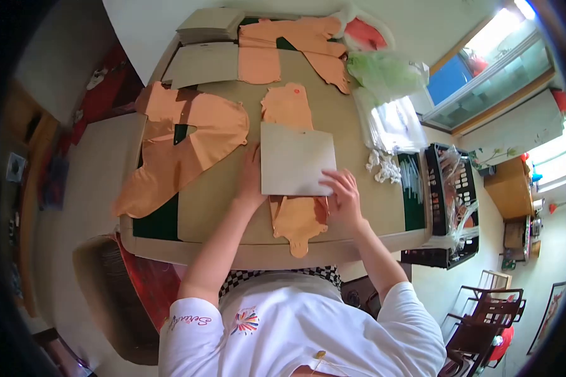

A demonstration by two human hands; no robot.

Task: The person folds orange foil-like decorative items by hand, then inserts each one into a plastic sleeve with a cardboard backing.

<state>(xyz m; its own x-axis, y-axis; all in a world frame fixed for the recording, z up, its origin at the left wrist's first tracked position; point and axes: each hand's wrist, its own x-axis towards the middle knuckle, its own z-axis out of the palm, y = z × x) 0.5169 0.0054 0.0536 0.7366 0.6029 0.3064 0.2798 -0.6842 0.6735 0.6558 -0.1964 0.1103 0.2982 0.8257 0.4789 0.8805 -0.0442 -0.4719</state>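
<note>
A grey cardboard sheet (295, 160) lies on a flat orange piece (289, 107) that looks like an uninflated foil balloon. The balloon's upper part and its lower end with a rounded tab stick out past the card. My left hand (251, 174) rests along the card's left edge, its fingers stretched forward and partly hidden. At the lower right corner, my right hand (344, 190) has its fingers spread, with the fingertips touching the card and slightly blurred. More flat orange balloons (195, 147) lie to the left, near my left hand.
Grey cardboard sheets (210, 25) are stacked at the back left of the table (352, 220), beside further orange pieces (295, 34). Clear plastic bags (393, 122), white bits (383, 168) and thin tubes (411, 179) sit at the right. A black crate (453, 195) stands beyond the right edge.
</note>
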